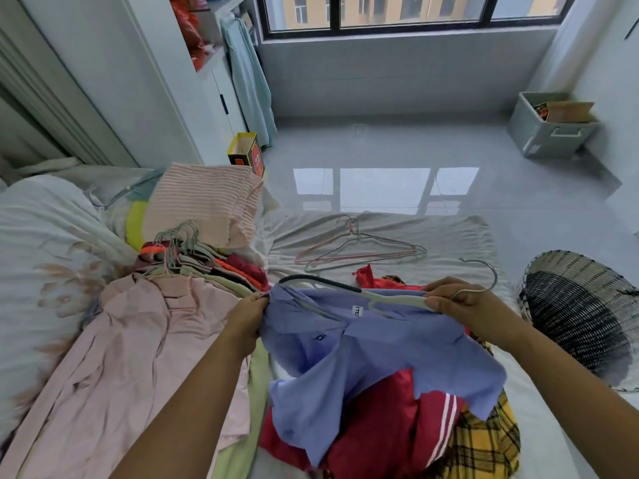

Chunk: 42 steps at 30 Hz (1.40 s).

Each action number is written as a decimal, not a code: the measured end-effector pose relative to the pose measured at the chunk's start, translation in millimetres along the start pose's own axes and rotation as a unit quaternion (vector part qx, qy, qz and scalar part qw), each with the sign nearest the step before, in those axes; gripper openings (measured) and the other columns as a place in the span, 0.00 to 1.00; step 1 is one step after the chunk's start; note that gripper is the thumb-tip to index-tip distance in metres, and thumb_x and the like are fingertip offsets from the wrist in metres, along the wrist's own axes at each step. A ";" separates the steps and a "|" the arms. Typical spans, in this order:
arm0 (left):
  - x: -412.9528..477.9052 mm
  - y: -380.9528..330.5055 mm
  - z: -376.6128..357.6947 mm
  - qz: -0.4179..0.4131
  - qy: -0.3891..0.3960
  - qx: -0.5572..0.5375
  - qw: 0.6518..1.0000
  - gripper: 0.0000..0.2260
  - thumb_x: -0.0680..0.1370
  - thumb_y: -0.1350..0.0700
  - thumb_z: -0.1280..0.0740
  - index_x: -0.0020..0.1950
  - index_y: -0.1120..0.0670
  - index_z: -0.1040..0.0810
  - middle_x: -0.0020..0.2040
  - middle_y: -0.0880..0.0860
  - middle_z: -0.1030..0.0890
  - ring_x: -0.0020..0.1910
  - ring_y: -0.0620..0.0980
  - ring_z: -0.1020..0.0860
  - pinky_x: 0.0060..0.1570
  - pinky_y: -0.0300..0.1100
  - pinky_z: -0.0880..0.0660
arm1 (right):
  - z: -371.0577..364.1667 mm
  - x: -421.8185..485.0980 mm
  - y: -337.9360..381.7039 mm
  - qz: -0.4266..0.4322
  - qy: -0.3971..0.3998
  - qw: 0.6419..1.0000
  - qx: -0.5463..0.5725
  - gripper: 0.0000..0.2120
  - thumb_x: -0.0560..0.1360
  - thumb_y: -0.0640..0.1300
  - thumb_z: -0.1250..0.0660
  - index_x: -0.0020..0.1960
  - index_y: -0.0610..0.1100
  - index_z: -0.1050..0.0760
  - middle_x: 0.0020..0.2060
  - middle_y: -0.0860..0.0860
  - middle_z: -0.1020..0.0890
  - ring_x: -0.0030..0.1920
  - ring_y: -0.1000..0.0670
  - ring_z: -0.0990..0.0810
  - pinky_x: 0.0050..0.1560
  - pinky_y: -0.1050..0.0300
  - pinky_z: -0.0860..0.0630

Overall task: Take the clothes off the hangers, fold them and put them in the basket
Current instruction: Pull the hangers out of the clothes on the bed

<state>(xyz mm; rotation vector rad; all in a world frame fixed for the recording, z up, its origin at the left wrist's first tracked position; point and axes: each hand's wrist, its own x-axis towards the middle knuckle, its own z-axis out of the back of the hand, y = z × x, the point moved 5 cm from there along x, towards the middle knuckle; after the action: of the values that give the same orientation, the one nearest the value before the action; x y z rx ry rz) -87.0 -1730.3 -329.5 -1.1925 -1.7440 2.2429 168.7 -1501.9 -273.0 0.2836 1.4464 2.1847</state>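
Gripping the blue shirt (363, 357) at its shoulder, the left hand (247, 318) pulls against the right hand (463, 305), which clasps the pale hanger (390, 300) above the bed (380, 233), beside the woven basket (581, 305).

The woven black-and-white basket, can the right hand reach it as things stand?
Probably yes: nothing lies between the right hand and the woven black-and-white basket, but that hand grips a pale hanger.

Soft, matt blue cloth shirt (363, 357) on a smooth, metal-hooked pale green plastic hanger (394, 299); thin wire hangers (359, 250) on a crumpled matt white cloth sheet (449, 236); rough black-and-white woven basket (581, 305); glossy, mirror-like grey floor tiles (518, 188).
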 end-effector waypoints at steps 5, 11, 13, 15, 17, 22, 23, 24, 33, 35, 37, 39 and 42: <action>-2.5 5.3 -18.0 -0.108 0.017 0.155 0.982 0.12 0.80 0.65 0.44 0.43 0.54 0.25 0.43 0.55 0.23 0.42 0.50 0.28 0.42 0.39 0.30 | 6.6 4.3 5.3 0.020 -0.083 0.994 0.068 0.23 0.57 0.73 0.31 0.41 0.57 0.16 0.48 0.60 0.18 0.52 0.63 0.22 0.53 0.71 0.30; -1.4 3.3 -40.6 -0.145 0.044 0.195 0.969 0.05 0.78 0.59 0.39 0.43 0.57 0.26 0.38 0.53 0.26 0.38 0.50 0.31 0.37 0.37 0.34 | 26.2 22.0 12.8 0.026 -0.208 0.954 0.214 0.26 0.53 0.74 0.30 0.41 0.56 0.17 0.41 0.61 0.17 0.45 0.61 0.20 0.48 0.65 0.25; -7.4 10.5 -58.1 -0.115 0.097 0.219 0.964 0.05 0.76 0.56 0.39 0.42 0.55 0.28 0.37 0.51 0.28 0.37 0.48 0.32 0.35 0.35 0.34 | 25.2 29.5 13.7 0.028 -0.221 0.940 0.257 0.24 0.57 0.69 0.28 0.42 0.52 0.18 0.36 0.56 0.16 0.38 0.57 0.19 0.43 0.63 0.23; -13.5 22.1 -73.6 -0.089 0.117 0.229 0.962 0.08 0.79 0.63 0.41 0.41 0.54 0.30 0.36 0.51 0.29 0.35 0.46 0.33 0.32 0.32 0.35 | 28.6 39.6 16.8 0.045 -0.271 0.908 0.317 0.18 0.65 0.60 0.30 0.44 0.47 0.23 0.33 0.54 0.17 0.33 0.56 0.22 0.39 0.64 0.24; -15.2 34.7 -81.8 -0.051 0.111 0.179 0.976 0.09 0.79 0.63 0.42 0.42 0.52 0.28 0.39 0.51 0.27 0.37 0.47 0.30 0.34 0.33 0.32 | 34.7 53.8 15.8 0.050 -0.322 0.861 0.390 0.07 0.77 0.47 0.37 0.44 0.45 0.27 0.31 0.54 0.19 0.30 0.55 0.25 0.35 0.63 0.27; -7.7 52.6 -92.4 0.011 0.124 0.135 0.983 0.05 0.75 0.59 0.31 0.50 0.56 0.23 0.41 0.52 0.21 0.38 0.45 0.24 0.35 0.32 0.28 | 11.6 90.9 9.2 0.026 -0.273 0.828 0.489 0.10 0.82 0.39 0.48 0.45 0.42 0.30 0.29 0.53 0.22 0.29 0.55 0.27 0.33 0.63 0.29; -4.1 54.0 -92.6 0.006 0.113 0.187 0.976 0.02 0.76 0.61 0.32 0.47 0.57 0.24 0.39 0.53 0.23 0.36 0.46 0.27 0.32 0.33 0.30 | 9.1 94.5 6.6 0.028 -0.278 0.821 0.497 0.10 0.82 0.39 0.47 0.45 0.42 0.30 0.29 0.53 0.22 0.29 0.55 0.27 0.33 0.63 0.29; -0.5 53.8 -92.5 0.002 0.104 0.222 0.969 0.01 0.77 0.61 0.35 0.45 0.58 0.25 0.38 0.54 0.25 0.34 0.46 0.29 0.30 0.33 0.32 | 9.9 96.9 2.8 0.027 -0.293 0.814 0.500 0.10 0.82 0.39 0.47 0.45 0.42 0.30 0.29 0.52 0.22 0.29 0.55 0.27 0.34 0.63 0.29; 39.2 21.7 -127.8 -0.003 0.119 -0.090 0.989 0.04 0.78 0.62 0.37 0.51 0.56 0.25 0.47 0.56 0.20 0.45 0.51 0.23 0.45 0.42 0.24 | 53.8 85.5 -56.8 -0.032 -0.370 0.880 0.296 0.09 0.80 0.41 0.41 0.43 0.47 0.27 0.30 0.56 0.20 0.31 0.58 0.25 0.34 0.64 0.29; 56.5 9.2 -145.6 -0.017 0.159 -0.094 0.983 0.15 0.78 0.59 0.36 0.65 0.56 0.32 0.58 0.57 0.23 0.52 0.52 0.23 0.44 0.37 0.23 | 58.3 92.5 -60.2 -0.041 -0.342 0.915 0.211 0.09 0.80 0.41 0.40 0.43 0.47 0.26 0.30 0.57 0.19 0.31 0.60 0.24 0.33 0.67 0.29; 77.5 28.4 -143.6 -0.005 0.150 0.029 0.988 0.24 0.77 0.57 0.34 0.71 0.55 0.39 0.62 0.56 0.27 0.59 0.53 0.26 0.47 0.37 0.24 | 55.2 106.3 -65.4 -0.058 -0.302 0.940 0.146 0.07 0.79 0.39 0.39 0.44 0.46 0.25 0.29 0.57 0.18 0.30 0.61 0.23 0.32 0.69 0.29; 86.7 71.6 -127.3 0.023 0.132 0.199 0.971 0.17 0.77 0.56 0.32 0.62 0.56 0.31 0.54 0.57 0.26 0.54 0.54 0.25 0.48 0.45 0.27 | 45.2 125.9 -76.6 -0.069 -0.248 0.960 0.111 0.03 0.78 0.36 0.38 0.47 0.40 0.25 0.29 0.54 0.19 0.29 0.62 0.22 0.32 0.71 0.29; 75.6 146.3 -99.0 0.079 0.134 0.315 0.936 0.21 0.67 0.44 0.34 0.51 0.58 0.26 0.47 0.59 0.23 0.47 0.54 0.23 0.44 0.44 0.32 | 21.9 162.4 -98.5 -0.082 -0.172 0.981 0.044 0.03 0.76 0.33 0.36 0.49 0.35 0.25 0.34 0.45 0.20 0.29 0.64 0.22 0.33 0.74 0.29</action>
<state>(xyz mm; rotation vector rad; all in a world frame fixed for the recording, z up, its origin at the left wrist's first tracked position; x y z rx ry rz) -23.1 -1667.1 -499.4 -1.4075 -0.7559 2.3035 68.3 -1370.6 -369.1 0.5255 1.3202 1.8361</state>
